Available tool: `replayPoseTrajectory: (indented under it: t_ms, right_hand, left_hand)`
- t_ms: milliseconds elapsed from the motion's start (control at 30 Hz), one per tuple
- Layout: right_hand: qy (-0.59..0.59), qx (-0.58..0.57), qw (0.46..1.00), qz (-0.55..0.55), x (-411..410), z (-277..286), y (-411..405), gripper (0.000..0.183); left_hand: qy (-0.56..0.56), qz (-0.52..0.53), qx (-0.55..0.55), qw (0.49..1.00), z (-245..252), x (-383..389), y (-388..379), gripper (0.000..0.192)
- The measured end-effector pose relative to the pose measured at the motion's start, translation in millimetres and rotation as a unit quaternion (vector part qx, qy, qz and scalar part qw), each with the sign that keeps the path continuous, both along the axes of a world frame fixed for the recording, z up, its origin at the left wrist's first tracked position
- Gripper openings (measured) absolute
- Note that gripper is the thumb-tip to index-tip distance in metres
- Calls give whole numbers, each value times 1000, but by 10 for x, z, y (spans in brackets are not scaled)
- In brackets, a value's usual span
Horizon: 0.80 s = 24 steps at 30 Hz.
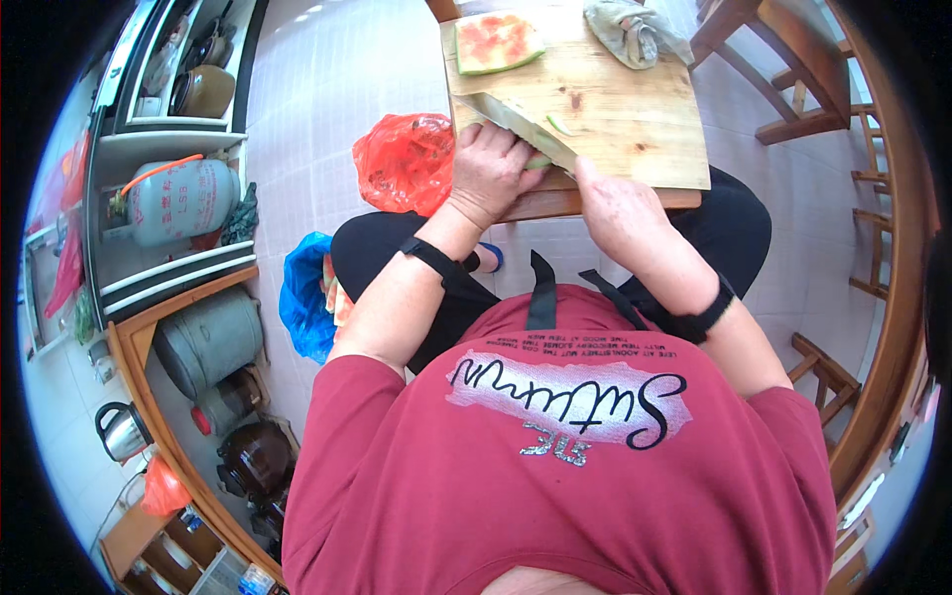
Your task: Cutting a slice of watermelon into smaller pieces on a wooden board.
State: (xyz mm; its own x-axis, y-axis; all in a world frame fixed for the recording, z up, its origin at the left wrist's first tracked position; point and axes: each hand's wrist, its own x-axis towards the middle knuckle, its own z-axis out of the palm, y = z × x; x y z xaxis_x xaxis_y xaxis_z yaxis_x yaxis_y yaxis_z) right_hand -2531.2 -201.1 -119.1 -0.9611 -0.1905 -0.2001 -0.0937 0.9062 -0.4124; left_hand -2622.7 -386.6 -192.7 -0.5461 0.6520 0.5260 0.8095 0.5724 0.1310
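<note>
In the head view my right hand [625, 212] grips a wide-bladed kitchen knife [520, 126] by its handle. The blade slants up and left over a wooden board [632, 126]. At the board's near left edge, my left hand [494, 167] is closed over a piece of watermelon rind [538, 161], most of it hidden by the fingers and blade. A thin green strip of rind [558, 125] lies just beyond the knife. Farther back on the board sit a slab of watermelon [498, 43] with pale and red flesh and a crumpled grey cloth [636, 33].
A red plastic bag [401, 163] is left of the board. Lower left, a blue plastic bag [301, 297] holds reddish pieces. Wooden stools [799, 67] stand at the right. A gas cylinder [186, 201] and a lidded grey container [212, 338] are at the left.
</note>
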Motion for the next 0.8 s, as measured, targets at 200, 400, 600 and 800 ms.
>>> replayPoseTrajectory:
  t_ms: [200, 400, 600, 800]
  right_hand:
    - [48, -28, 998, -1, -106, -112, -41, 15]
    - [69, -48, 996, -1, 190, -31, 38, 16]
    - [99, -51, 994, -20, 19, -200, -4, 13]
    - [72, -62, 995, -12, -206, -265, -22, 15]
  left_hand:
    - [25, 7, -33, 999, 19, -106, -83, 27]
    - [10, -17, -22, 1000, 11, 100, -9, 26]
    - [28, -39, 2, 999, -84, 83, -9, 35]
    - [15, -24, 1, 1000, -76, 130, -20, 38]
